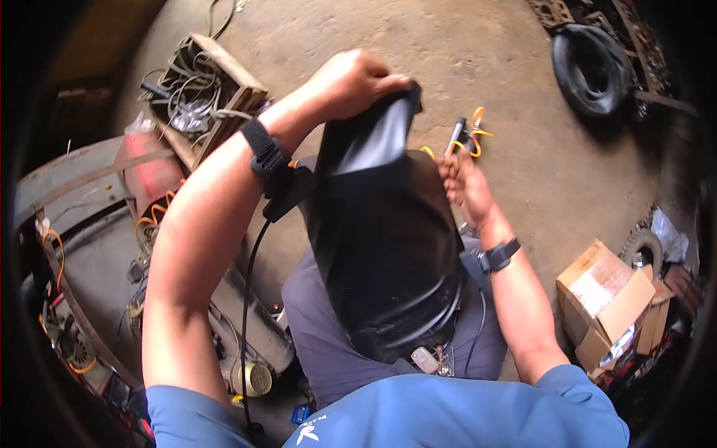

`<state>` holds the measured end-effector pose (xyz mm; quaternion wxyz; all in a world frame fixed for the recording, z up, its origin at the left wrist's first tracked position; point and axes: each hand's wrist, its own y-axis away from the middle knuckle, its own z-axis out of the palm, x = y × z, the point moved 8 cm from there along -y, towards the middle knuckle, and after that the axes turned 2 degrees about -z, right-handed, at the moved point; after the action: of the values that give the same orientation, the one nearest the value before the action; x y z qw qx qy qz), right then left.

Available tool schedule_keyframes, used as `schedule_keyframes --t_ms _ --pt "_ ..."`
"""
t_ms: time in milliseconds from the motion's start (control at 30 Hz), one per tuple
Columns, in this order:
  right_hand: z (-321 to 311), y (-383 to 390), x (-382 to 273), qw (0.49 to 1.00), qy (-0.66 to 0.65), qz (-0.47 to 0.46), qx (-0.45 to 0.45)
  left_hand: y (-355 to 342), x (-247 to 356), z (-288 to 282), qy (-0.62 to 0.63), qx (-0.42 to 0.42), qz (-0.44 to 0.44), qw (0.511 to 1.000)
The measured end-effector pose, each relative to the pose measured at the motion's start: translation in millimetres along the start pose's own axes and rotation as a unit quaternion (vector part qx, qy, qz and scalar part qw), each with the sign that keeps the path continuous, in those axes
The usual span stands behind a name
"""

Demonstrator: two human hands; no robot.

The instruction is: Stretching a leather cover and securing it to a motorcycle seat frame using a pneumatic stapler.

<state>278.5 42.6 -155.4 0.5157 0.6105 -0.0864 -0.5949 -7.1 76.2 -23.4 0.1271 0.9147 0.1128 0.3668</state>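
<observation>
A long black pliable piece with a glossy surface, like a sheet or bag, lies across my lap, its far end raised. My left hand is closed on that far edge, thumb along the top. My right hand is beside the piece's right side, fingers loosely curled and apart; any contact is unclear. Beyond it on the floor lie a coiled yellow hose and a slim silver-and-black tool. A small white object with metal bits rests at my lap.
Left are a wooden crate of cables, a rusty metal frame with red part, and a grey cylinder. Right are a black inner tube, a tyre and open cardboard boxes on concrete.
</observation>
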Motion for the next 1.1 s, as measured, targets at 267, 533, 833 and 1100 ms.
schedule_keyframes --t_ms 267,533,833,1100 --pt "0 16 -58 0.985 0.059 -0.114 0.118 10 61 -41 0.023 0.028 0.048 0.998" --pt "-18 -2 -48 0.977 0.004 -0.172 0.128 -26 80 -10 -0.065 0.040 0.116 0.990" --pt "-41 -43 34 0.969 -0.012 -0.142 0.202 -56 36 74 -0.067 -0.112 0.098 0.987" --pt "-48 -61 25 0.980 0.026 -0.119 0.158 35 -107 35 0.189 0.002 -0.139 0.972"
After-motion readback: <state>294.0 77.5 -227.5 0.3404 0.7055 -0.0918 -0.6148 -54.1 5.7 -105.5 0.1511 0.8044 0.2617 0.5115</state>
